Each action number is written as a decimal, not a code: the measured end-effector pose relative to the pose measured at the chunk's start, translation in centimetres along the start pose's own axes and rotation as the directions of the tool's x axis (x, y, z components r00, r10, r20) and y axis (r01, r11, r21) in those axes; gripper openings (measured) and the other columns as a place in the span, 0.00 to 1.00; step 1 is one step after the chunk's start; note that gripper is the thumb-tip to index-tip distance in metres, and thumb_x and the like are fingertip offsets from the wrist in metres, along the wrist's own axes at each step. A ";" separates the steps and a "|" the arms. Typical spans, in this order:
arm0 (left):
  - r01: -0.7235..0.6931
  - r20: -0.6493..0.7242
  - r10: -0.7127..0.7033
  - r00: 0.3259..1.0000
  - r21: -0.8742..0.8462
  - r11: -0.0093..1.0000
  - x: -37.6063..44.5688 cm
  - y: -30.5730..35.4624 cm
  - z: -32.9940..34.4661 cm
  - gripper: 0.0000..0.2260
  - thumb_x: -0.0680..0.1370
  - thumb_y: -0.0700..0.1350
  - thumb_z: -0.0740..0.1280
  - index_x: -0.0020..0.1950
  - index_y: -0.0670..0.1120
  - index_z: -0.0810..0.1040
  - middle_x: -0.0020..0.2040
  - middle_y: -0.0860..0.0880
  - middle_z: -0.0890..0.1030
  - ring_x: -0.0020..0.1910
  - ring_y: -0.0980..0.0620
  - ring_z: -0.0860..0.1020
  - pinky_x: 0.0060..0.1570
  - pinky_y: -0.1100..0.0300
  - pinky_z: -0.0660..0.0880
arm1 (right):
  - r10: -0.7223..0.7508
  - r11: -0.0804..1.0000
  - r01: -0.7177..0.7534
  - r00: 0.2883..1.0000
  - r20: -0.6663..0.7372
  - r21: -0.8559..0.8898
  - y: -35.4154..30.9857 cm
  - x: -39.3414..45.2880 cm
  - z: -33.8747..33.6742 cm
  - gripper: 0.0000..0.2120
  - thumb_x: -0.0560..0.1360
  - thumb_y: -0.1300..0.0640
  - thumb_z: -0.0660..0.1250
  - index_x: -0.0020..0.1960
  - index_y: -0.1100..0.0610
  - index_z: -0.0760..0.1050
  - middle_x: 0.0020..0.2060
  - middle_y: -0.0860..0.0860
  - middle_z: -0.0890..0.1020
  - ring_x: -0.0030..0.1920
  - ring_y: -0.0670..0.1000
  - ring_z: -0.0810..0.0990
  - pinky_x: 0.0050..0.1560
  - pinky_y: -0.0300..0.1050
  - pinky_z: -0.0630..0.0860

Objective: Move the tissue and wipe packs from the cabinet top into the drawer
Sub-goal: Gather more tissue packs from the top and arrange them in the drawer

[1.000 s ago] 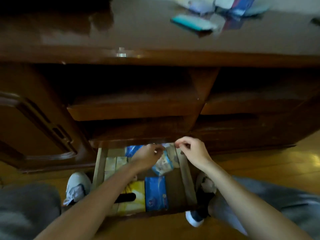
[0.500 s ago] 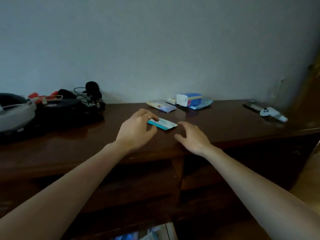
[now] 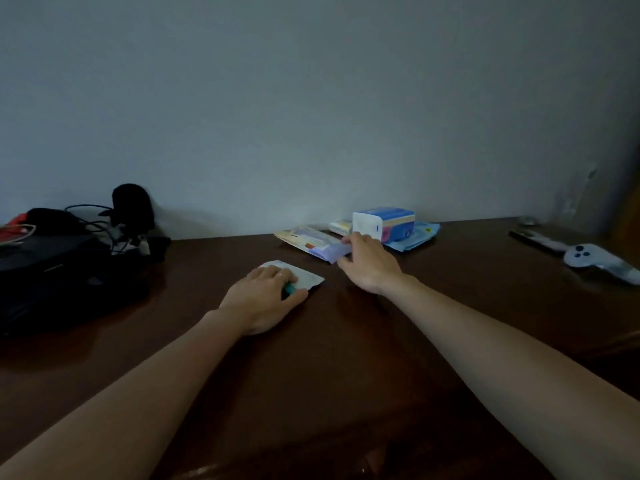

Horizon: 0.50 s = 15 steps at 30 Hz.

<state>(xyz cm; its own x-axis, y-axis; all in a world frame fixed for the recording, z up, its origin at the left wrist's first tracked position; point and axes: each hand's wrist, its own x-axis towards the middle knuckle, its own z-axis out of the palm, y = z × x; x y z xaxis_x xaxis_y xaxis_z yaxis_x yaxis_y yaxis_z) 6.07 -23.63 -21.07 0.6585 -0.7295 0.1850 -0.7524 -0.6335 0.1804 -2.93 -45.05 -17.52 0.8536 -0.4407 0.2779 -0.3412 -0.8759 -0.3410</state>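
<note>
**Cabinet top: two packs in hand, cluster at the rear**

Item 1. Flat white pack with teal edge (image 3: pixel 304 277), lying on the counter (image 3: pixel 450 306) near the middle. Long axis running left-rear to right-front. Covered at its near-left end by the left hand (image 3: pixel 265 299), palm down, fingers laid over the top and thumb tucked along the front edge; grip judged closed on the pack, though lift not yet apparent. Ring visible on one finger.

Item 2. Flat pale wipe pack (image 3: pixel 311 241), further back and slightly right of item 1, long axis running left-rear to right-front. Near-right corner pinched by the right hand (image 3: pixel 370 265), thumb below, fingers above. Right forearm stretched well forward, wrist low over the counter.

Item 3. White-and-blue tissue block (image 3: pixel 382 223), standing just behind the right hand, on a flat blue pack (image 3: pixel 415 237). Small yellowish pack (image 3: pixel 341 226) beside it at the wall. All three untouched; right hand the nearer.

Deciding relation: both held packs lying ahead of the body; drawer out of view, presumably below the front edge, so likely a pull back and down.

Other: black equipment with cables (image 3: pixel 86 244) at left; light controller (image 3: pixel 588 256) at right.
</note>
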 end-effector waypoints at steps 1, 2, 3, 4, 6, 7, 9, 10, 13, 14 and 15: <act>0.011 -0.016 -0.011 1.000 0.007 1.000 1.1 -0.9 0.2 0.28 0.78 0.71 0.53 0.72 0.57 0.69 0.74 0.51 0.70 0.73 0.49 0.68 0.67 0.49 0.68 | -0.007 0.999 0.007 1.000 0.017 -0.032 -0.2 2.6 0.7 0.25 0.81 0.46 0.63 0.75 0.52 0.66 0.70 0.54 0.72 0.69 0.57 0.72 0.62 0.56 0.74; 0.022 -0.030 -0.022 0.999 0.001 1.000 2.2 -1.8 0.4 0.27 0.78 0.70 0.55 0.71 0.55 0.69 0.72 0.50 0.70 0.72 0.49 0.69 0.67 0.50 0.68 | -0.011 0.999 0.012 1.000 0.022 -0.044 -0.5 5.2 1.4 0.27 0.81 0.45 0.62 0.77 0.54 0.64 0.73 0.56 0.70 0.71 0.58 0.69 0.65 0.56 0.72; 0.035 -0.048 -0.035 0.998 -0.011 0.999 3.3 -2.6 0.7 0.26 0.79 0.69 0.56 0.69 0.54 0.70 0.70 0.49 0.71 0.70 0.49 0.70 0.67 0.51 0.69 | -0.009 0.999 0.010 1.000 0.019 -0.045 -0.7 7.7 2.0 0.29 0.81 0.45 0.62 0.78 0.55 0.62 0.75 0.57 0.68 0.73 0.58 0.67 0.68 0.57 0.70; 0.043 -0.066 -0.044 0.997 -0.019 0.999 4.4 -3.3 1.0 0.24 0.79 0.68 0.57 0.67 0.54 0.69 0.68 0.49 0.71 0.68 0.49 0.71 0.65 0.52 0.70 | 0.003 0.998 -0.002 1.000 0.016 -0.061 -0.8 10.2 2.7 0.30 0.81 0.44 0.61 0.79 0.56 0.60 0.76 0.58 0.66 0.75 0.59 0.65 0.71 0.57 0.67; 0.042 -0.096 -0.044 0.994 -0.023 0.999 6.4 -4.3 1.7 0.22 0.79 0.66 0.57 0.66 0.53 0.68 0.66 0.49 0.71 0.64 0.50 0.72 0.60 0.54 0.71 | 0.062 0.984 -0.054 0.997 0.043 -0.171 -0.3 14.5 4.2 0.35 0.80 0.39 0.58 0.80 0.57 0.56 0.78 0.60 0.61 0.77 0.61 0.60 0.74 0.57 0.60; 0.033 -0.107 -0.036 0.994 -0.023 0.999 7.2 -4.6 2.1 0.23 0.79 0.66 0.57 0.66 0.53 0.68 0.66 0.49 0.71 0.63 0.50 0.72 0.59 0.54 0.71 | 0.115 0.971 -0.096 0.991 0.073 -0.219 0.2 16.3 4.9 0.40 0.78 0.34 0.57 0.81 0.57 0.54 0.79 0.61 0.58 0.78 0.62 0.57 0.75 0.58 0.58; 0.014 -0.118 -0.017 0.993 -0.026 1.000 8.4 -4.8 2.6 0.26 0.79 0.66 0.56 0.71 0.53 0.66 0.68 0.48 0.69 0.65 0.49 0.72 0.59 0.54 0.70 | 0.221 0.951 -0.180 0.965 0.144 -0.252 1.2 18.6 6.0 0.49 0.73 0.24 0.53 0.82 0.55 0.53 0.81 0.60 0.55 0.79 0.62 0.57 0.76 0.58 0.56; 0.010 -0.115 -0.013 0.993 -0.028 1.000 9.0 -4.9 2.7 0.28 0.79 0.66 0.56 0.74 0.53 0.64 0.70 0.48 0.68 0.67 0.47 0.71 0.61 0.52 0.70 | 0.241 0.944 -0.188 0.954 0.176 -0.272 1.6 19.1 6.3 0.52 0.70 0.20 0.51 0.82 0.54 0.54 0.81 0.59 0.57 0.79 0.62 0.58 0.76 0.58 0.56; 0.018 -0.081 -0.018 0.997 -0.007 1.000 9.4 -4.6 2.4 0.29 0.80 0.65 0.55 0.78 0.54 0.64 0.72 0.48 0.66 0.71 0.46 0.68 0.66 0.49 0.69 | 0.218 0.923 -0.124 0.948 0.230 -0.364 1.9 19.1 6.2 0.51 0.69 0.19 0.46 0.81 0.51 0.57 0.79 0.58 0.62 0.77 0.62 0.62 0.74 0.62 0.60; 0.023 -0.076 -0.023 0.997 0.002 1.000 9.1 -4.5 2.1 0.29 0.80 0.65 0.55 0.78 0.54 0.65 0.71 0.48 0.66 0.71 0.46 0.67 0.66 0.49 0.69 | 0.208 0.919 -0.111 0.952 0.226 -0.379 1.8 18.5 5.8 0.49 0.71 0.21 0.45 0.81 0.51 0.58 0.78 0.58 0.63 0.76 0.62 0.63 0.73 0.62 0.61; 0.029 -0.067 -0.029 0.997 0.003 1.000 8.6 -4.2 1.8 0.29 0.80 0.65 0.55 0.78 0.54 0.66 0.70 0.48 0.66 0.70 0.47 0.67 0.66 0.49 0.69 | 0.201 0.917 -0.107 0.956 0.213 -0.385 1.6 17.7 5.4 0.45 0.73 0.24 0.45 0.80 0.51 0.59 0.77 0.59 0.65 0.75 0.61 0.65 0.72 0.61 0.63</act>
<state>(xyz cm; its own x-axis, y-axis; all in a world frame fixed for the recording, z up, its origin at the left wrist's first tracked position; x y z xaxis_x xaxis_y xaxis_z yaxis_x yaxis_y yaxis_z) 14.86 -27.70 -21.98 0.6794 -0.6920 0.2439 -0.7330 -0.6551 0.1831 13.75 -53.23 -18.00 0.8313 -0.5557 0.0054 -0.5557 -0.8313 0.0034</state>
